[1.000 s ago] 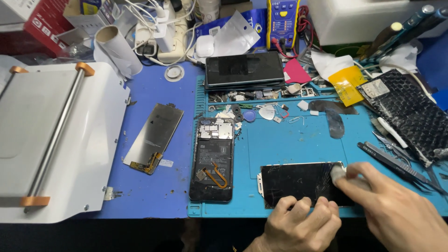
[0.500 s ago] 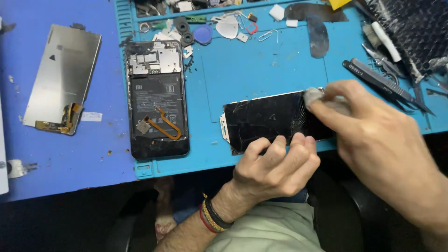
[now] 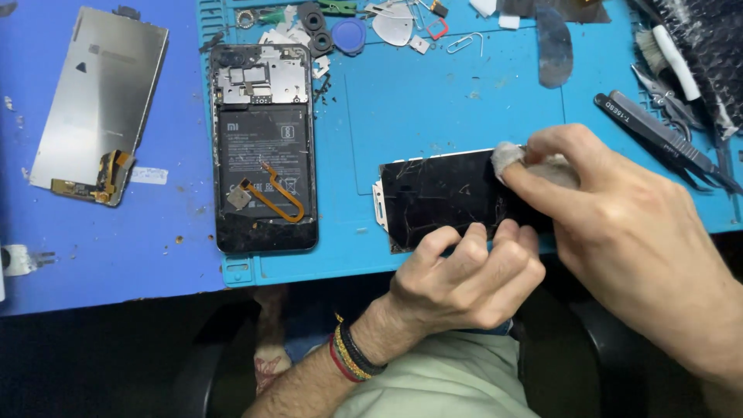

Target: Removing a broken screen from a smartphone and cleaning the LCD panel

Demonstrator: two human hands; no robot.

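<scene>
On the blue repair mat (image 3: 464, 101) over the table, a cracked phone screen (image 3: 441, 197) lies flat. Left hand (image 3: 464, 271) pins its near edge with curled fingers — right hand (image 3: 619, 224) keeps a tight pinching grip on a white cotton wad (image 3: 507, 157) against the glass.

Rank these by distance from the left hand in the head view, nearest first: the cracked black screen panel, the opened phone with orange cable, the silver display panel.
From the left hand:
1. Cracked black screen panel, touching its fingers.
2. Opened phone with orange cable, to the left on the mat.
3. Silver display panel, far left.
</scene>
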